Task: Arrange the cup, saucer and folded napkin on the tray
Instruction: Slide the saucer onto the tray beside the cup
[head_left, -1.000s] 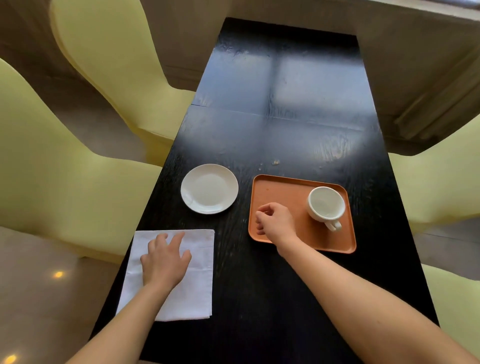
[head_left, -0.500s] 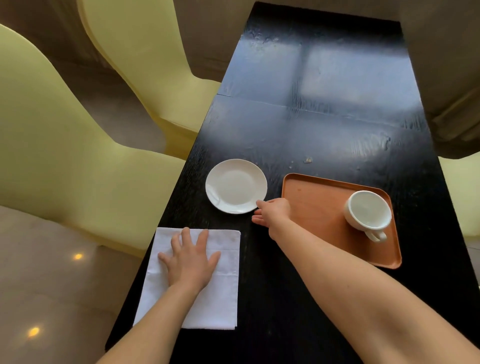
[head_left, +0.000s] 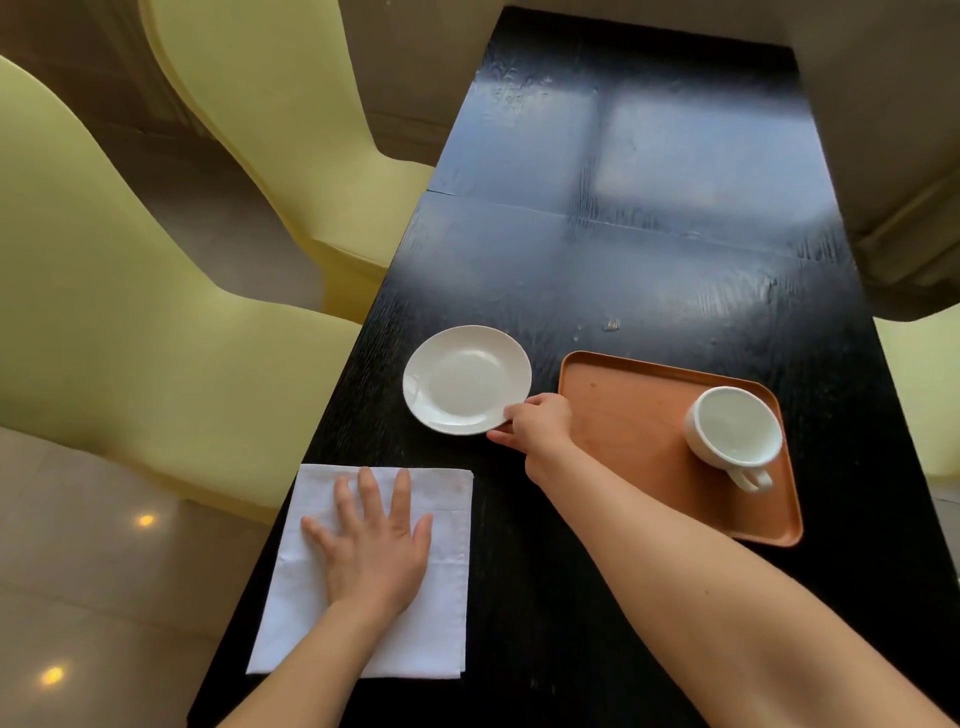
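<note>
From the head camera, a long black wooden table runs away from the viewer, with pale yellow-green chairs along its left edge. A white folded cloth napkin lies flat near the table's near left corner, and the left hand rests on it palm down, fingers spread open. Beyond it, near the left edge, sits a round white ceramic saucer; the right hand pinches the saucer's near right rim between thumb and fingers. Just right of the saucer lies a rectangular orange plastic tray, and a white ceramic cup stands upright on the tray's right side, its handle pointing toward the near edge.
</note>
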